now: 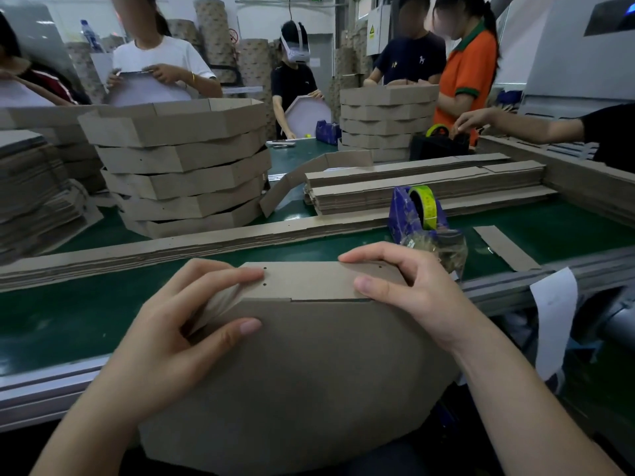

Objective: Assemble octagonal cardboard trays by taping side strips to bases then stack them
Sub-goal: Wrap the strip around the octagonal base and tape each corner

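Observation:
A brown octagonal cardboard base (309, 372) tilts up in front of me at the near edge of the green table. A cardboard side strip (316, 281) lies against its top edge. My left hand (178, 331) grips the upper left corner, fingers on the strip and thumb on the base. My right hand (405, 290) pinches the strip at the upper right, index finger along its top edge. A blue tape dispenser (417, 214) with a yellow-green roll stands just behind my right hand.
A stack of finished trays (178, 166) stands at the back left. Flat side strips (429, 190) are piled at the back right, and a long strip (171, 245) crosses the table. Another tray stack (385, 121) and several people stand beyond. A loose strip (505, 247) lies at right.

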